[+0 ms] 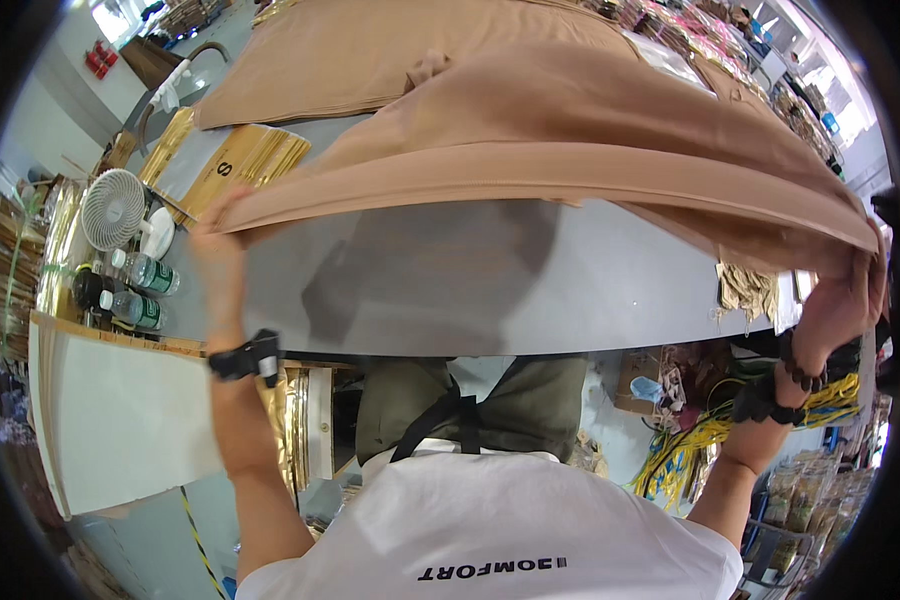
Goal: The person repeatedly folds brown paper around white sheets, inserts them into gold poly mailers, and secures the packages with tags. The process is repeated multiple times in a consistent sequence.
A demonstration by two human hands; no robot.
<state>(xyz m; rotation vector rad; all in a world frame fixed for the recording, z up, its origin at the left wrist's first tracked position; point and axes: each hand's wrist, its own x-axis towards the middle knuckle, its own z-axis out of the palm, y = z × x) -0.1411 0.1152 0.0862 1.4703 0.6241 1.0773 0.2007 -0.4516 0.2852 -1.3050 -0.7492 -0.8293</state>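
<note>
A tan garment (540, 112) hangs stretched wide above the grey tabletop (435, 277), its hemmed edge bowed across the view. My left hand (225, 214), somewhat blurred, grips one end of that hem. At the other end, my right hand (844, 300) holds the opposite corner. The garment's far part drapes toward a pile of folded tan garments (307, 60) at the back of the table. Near my left hand lie gold-and-clear packaging bags (232, 161), printed with a size letter. A small heap of tan fabric (748, 294) rests on the table near my right hand.
On the left stand a small white fan (112, 210) and two water bottles (146, 271) (131, 309). A white board (127, 420) juts out below them. Yellow cords (682, 457) hang at the lower right, next to a cardboard box (637, 379). Bagged goods (675, 30) are piled at the back right.
</note>
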